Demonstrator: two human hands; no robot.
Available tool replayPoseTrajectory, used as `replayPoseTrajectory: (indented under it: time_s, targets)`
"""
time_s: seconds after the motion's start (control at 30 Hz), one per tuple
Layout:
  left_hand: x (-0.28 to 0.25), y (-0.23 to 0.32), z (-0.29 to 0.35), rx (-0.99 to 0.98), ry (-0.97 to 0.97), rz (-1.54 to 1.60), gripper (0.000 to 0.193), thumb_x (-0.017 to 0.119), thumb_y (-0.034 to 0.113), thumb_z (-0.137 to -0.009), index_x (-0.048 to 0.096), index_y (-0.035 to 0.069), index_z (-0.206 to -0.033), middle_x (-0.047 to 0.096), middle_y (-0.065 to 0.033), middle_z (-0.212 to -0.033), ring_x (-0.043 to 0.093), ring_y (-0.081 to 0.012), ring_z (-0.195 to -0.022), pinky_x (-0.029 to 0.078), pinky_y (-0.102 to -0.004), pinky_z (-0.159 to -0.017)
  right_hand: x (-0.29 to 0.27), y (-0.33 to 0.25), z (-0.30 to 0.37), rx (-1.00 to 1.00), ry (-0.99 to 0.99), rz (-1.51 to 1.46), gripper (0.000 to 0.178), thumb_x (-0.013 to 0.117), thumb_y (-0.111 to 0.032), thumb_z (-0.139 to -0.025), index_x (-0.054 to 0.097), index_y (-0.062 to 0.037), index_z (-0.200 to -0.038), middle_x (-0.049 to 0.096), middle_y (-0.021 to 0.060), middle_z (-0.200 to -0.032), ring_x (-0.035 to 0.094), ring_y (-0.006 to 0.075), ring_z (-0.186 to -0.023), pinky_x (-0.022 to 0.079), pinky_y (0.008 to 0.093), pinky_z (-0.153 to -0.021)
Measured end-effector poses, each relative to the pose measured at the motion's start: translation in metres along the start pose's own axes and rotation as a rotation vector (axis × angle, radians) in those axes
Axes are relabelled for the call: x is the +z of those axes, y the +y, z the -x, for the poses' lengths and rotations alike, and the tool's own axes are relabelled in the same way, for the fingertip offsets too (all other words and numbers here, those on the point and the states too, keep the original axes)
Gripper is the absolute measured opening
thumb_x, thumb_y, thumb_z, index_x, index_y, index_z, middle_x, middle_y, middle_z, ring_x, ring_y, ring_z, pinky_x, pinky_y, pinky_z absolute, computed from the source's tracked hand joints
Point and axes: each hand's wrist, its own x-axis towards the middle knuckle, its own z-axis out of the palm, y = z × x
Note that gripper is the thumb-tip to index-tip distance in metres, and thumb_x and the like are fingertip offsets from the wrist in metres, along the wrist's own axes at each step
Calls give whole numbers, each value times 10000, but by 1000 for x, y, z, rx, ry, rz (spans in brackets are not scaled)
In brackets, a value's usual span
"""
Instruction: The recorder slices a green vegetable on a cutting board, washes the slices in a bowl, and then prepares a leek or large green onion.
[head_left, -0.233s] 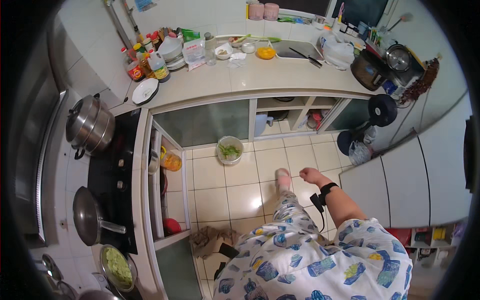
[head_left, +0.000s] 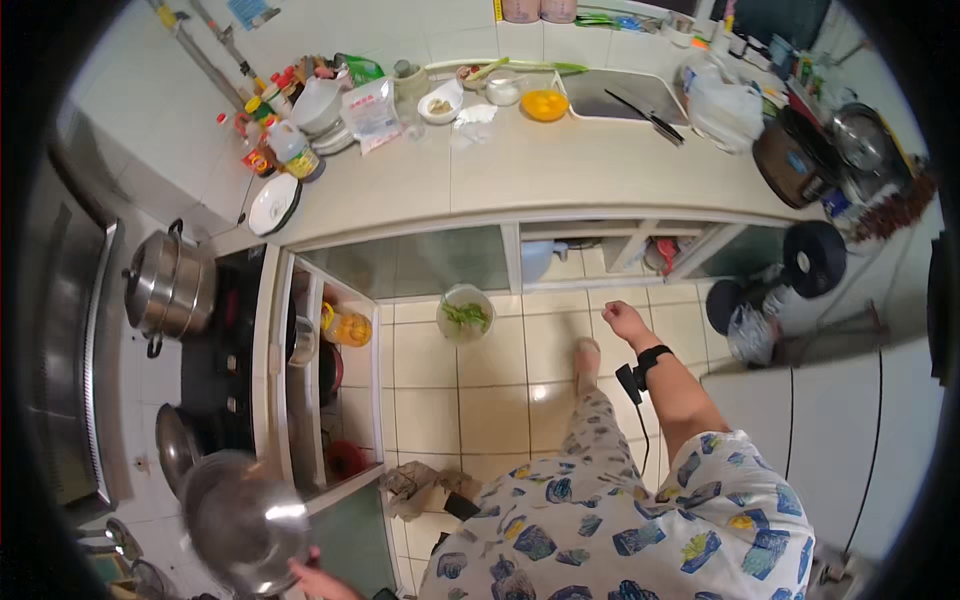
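A shiny metal bowl (head_left: 238, 530) is in my left hand (head_left: 318, 582), at the lower left beside the cooktop. The fingers grip its near right rim, and the bowl is blurred by motion. It overlaps the wok (head_left: 177, 448) on the cooktop (head_left: 215, 375). My right hand (head_left: 625, 320) hangs over the floor with curled fingers and nothing visible in it. A black strap device with a cable (head_left: 650, 362) is round that wrist. Away from both hands, a pale bowl of leafy greens (head_left: 465, 313) stands on the tiled floor.
A steamer pot (head_left: 172, 283) stands on the cooktop's far end. Along the far counter (head_left: 400, 200) are bottles (head_left: 290, 145), a bowl of yellow liquid (head_left: 545, 104), and a knife (head_left: 650, 118) over the sink. Open cabinet shelving (head_left: 310, 400) lies left. A fan (head_left: 812, 258) stands right.
My left hand has come into view with the metal bowl, which now hides the bowl of chopped green food by the cooktop. My view has shifted; my right hand remains over the floor.
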Motion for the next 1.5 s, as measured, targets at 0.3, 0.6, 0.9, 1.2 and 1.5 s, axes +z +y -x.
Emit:
replayPoseTrajectory:
  time_s: [0.3, 0.6, 0.9, 1.2, 1.5]
  targets:
    - [230, 27, 198, -558, -823, -96, 442, 383, 98, -912, 202, 49, -1312, 459, -204, -1162, 611, -290, -763, 578, -351, -533, -23, 80, -197, 283, 41, -184, 513, 626, -314, -798, 513, 9, -1181, 614, 117, -994, 559, 253, -780, 458, 352, -735]
    - [446, 14, 309, -293, -1353, -693, 451, 514, 223, -884, 357, 81, -1283, 617, -225, -952, 648, -304, -785, 516, -390, -595, -17, 151, -270, 270, -4, 154, 485, 617, -319, -807, 524, 1, -1160, 613, 131, -999, 572, 266, -792, 464, 364, -736]
    - [585, -20, 381, -433, -1451, -445, 396, 478, 170, -912, 361, -9, -1245, 625, -198, -830, 644, -292, -662, 533, -354, -563, 3, 180, -273, 249, -47, 258, 459, 607, -324, -815, 535, -6, -1138, 613, 145, -1004, 584, 278, -805, 470, 375, -737]
    - [595, -34, 397, -551, -1432, -463, 434, 471, 243, -918, 369, 23, -1277, 574, -176, -989, 580, -280, -836, 468, -352, -710, -7, 185, -257, 270, -81, 287, 434, 597, -330, -824, 546, -14, -1117, 612, 158, -1010, 597, 291, -817, 476, 387, -737]
    - [599, -32, 402, -560, -1495, -498, 474, 463, 315, -924, 378, 54, -1309, 522, -154, -1148, 515, -269, -1009, 402, -351, -856, -21, 181, -243, 257, -91, 300, 411, 587, -335, -832, 557, -21, -1096, 612, 172, -1015, 610, 304, -829, 482, 399, -738]
